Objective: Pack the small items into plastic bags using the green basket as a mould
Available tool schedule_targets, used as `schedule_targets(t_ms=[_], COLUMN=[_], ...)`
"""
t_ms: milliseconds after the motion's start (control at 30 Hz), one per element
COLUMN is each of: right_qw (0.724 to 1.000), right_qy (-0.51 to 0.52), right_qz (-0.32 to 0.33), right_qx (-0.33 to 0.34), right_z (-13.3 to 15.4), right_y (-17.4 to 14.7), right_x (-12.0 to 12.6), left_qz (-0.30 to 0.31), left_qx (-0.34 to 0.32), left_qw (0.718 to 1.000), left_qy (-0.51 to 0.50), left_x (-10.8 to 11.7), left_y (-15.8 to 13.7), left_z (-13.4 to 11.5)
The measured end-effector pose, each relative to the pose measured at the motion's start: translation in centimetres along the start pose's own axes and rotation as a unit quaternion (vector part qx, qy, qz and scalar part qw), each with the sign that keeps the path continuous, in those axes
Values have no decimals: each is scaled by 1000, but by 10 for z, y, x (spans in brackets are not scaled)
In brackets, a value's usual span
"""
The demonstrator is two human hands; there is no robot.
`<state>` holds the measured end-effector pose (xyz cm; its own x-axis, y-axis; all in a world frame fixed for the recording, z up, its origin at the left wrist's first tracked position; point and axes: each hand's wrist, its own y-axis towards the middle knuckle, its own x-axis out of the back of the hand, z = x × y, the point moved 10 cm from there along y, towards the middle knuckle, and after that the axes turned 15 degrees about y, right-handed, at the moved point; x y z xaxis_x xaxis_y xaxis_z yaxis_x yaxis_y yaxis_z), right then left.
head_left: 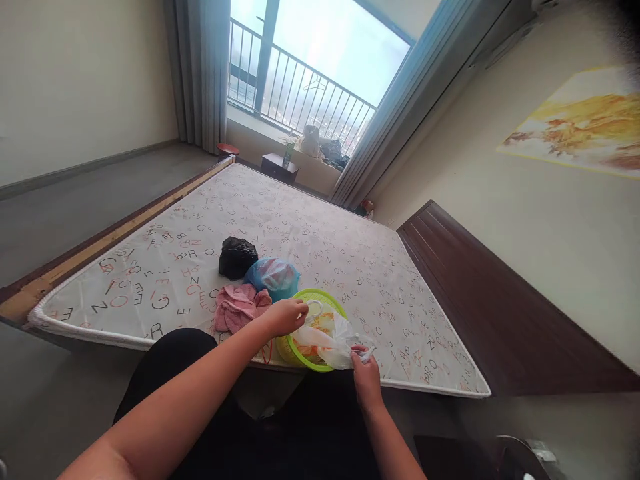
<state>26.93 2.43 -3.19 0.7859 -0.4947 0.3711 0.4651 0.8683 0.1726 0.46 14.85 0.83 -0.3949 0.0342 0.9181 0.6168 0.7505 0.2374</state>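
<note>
A lime-green basket (294,352) sits at the near edge of the mattress, tilted toward me. Over its mouth lies a white translucent plastic bag (340,337), with orange and yellow colours showing through or beneath it. My left hand (287,316) pinches a looped handle of the bag at the basket's left side. On the right, my right hand (366,373) grips the bag's other end, fingers closed on the thin plastic. Left of the basket are a pink cloth (236,308), a blue plastic bag (275,277) with something inside, and a black plastic bag (238,257).
The letter-printed mattress (320,233) spreads out ahead. A dark wooden headboard (500,313) borders it on the right, and a wooden bed rail (115,237) on the left. Beyond stand a small nightstand (280,168) and grey curtains (200,73) by the window.
</note>
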Motion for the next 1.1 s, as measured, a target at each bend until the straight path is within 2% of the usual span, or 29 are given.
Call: schedule_targets(t_ms=[100,200,267,333,400,433,500,600,633,700,800,867,933,1000,1067,1100], right_qw=[999,998,999,1000,999,999,999,999,999,999,1000,1000,1000,996,976,955], right_qy=[16,8,0,-13,-25,-27,-19,-1,2,7,6,3,13,63,172,241], right_qz=[26,45,41,14,-18,-29,-30,-14,-7,4,24,25,8,-23,-62,-83], right_qx=[-27,-34,-25,-1,24,25,1,-44,-46,-34,-18,-16,-23,-53,-114,-151], right_z=[11,27,32,31,23,16,-1,-20,-21,-19,-15,-16,-19,-26,-37,-44], right_y=[-10,-16,-15,-11,-4,-2,2,-1,-4,-9,-12,-9,-3,5,13,15], right_x=[-12,-27,-32,-28,-19,-14,-7,-3,-4,-7,-12,-10,-2,9,22,27], left_qz=[-25,-34,-47,-69,-79,-75,-66,-44,-23,42,163,229,278,325,362,370], left_qx=[-19,64,136,210,266,275,244,175,165,163,180,189,182,155,125,114], left_qw=[999,995,980,938,866,835,794,765,765,784,838,860,866,858,844,840], left_qy=[-35,-64,-135,-268,-415,-470,-554,-618,-622,-597,-489,-414,-374,-366,-375,-380], left_x=[2,-9,-15,-19,-20,-18,-4,20,23,17,-11,-28,-36,-37,-32,-28], left_y=[-3,-1,1,2,1,1,2,-3,-6,-13,-25,-32,-37,-41,-45,-46], left_z=[-15,-4,15,40,62,68,68,54,50,42,42,46,46,38,27,23])
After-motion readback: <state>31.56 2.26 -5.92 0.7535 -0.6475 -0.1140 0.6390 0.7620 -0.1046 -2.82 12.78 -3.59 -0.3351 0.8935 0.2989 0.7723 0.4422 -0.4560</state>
